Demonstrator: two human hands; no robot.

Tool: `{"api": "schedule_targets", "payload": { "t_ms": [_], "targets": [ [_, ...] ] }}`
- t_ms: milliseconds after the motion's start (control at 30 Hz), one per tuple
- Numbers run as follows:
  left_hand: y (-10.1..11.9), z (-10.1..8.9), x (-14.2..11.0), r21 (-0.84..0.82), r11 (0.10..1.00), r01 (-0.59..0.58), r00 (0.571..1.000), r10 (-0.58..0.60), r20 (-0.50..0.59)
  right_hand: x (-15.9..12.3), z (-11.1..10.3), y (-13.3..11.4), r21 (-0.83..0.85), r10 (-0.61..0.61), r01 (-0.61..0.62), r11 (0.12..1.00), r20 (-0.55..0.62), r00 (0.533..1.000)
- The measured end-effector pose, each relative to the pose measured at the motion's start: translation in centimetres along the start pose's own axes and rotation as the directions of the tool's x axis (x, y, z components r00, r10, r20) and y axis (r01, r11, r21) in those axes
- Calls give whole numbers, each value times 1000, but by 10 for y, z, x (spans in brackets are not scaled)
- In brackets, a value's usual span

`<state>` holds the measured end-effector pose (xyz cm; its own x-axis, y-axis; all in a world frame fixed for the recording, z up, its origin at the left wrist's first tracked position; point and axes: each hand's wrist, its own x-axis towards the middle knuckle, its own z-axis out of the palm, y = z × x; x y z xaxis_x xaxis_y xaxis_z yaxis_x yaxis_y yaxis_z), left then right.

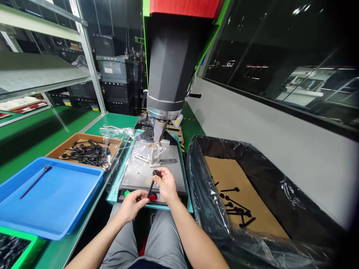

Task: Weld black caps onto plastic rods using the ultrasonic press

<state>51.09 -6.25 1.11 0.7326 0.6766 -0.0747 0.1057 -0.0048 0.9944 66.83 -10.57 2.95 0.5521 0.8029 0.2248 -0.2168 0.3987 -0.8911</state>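
Note:
Both my hands hold a black rod with a thick knob-like head (151, 185) above the front edge of the machine base. My right hand (166, 185) pinches it just below the head, which points up and away from me. At the lower end, the fingertips of my left hand (133, 205) are closed around the rod's tip. Right behind the hands stands a metal fixture (154, 157) on the grey machine plate (131, 173). A tapered metal tool (158, 130) hangs over that fixture. Beside my left fingers is a red button (153, 197), with a green button (126, 193) farther left.
A blue tray (61, 224) with one black rod lies left, in front of a brown tray (52, 153) piled with similar rods. On the right, a box lined with black plastic (196, 175) holds several rods on cardboard. The machine's dark head (168, 63) towers overhead.

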Motion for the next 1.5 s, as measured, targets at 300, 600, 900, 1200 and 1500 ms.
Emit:
{"api": "schedule_targets", "payload": {
  "t_ms": [300, 600, 900, 1200, 1500],
  "targets": [
    [-19, -19, -12, 145, 984, -106, 988, 120, -95, -29, 23, 18, -234, 49, 7, 972, 231, 972],
    [7, -41, -65, 458, 872, -170, 957, 257, -134, -26, 60, 8, -121, 118, -85, 989, 298, 947],
    [36, -231, -87, 722, 348, 599, 782, -59, -620, -32, 48, 33, -184, 300, -250, 951, 334, 894],
    [1, -337, -58, 537, 76, 840, 542, -168, -824, -44, 12, 36, -292, 410, -340, 894, 226, 884],
    [-17, -365, -67, 472, 19, 881, 472, -64, -879, -66, -10, 50, -341, 536, -490, 802, 51, 842]
  ]
}}
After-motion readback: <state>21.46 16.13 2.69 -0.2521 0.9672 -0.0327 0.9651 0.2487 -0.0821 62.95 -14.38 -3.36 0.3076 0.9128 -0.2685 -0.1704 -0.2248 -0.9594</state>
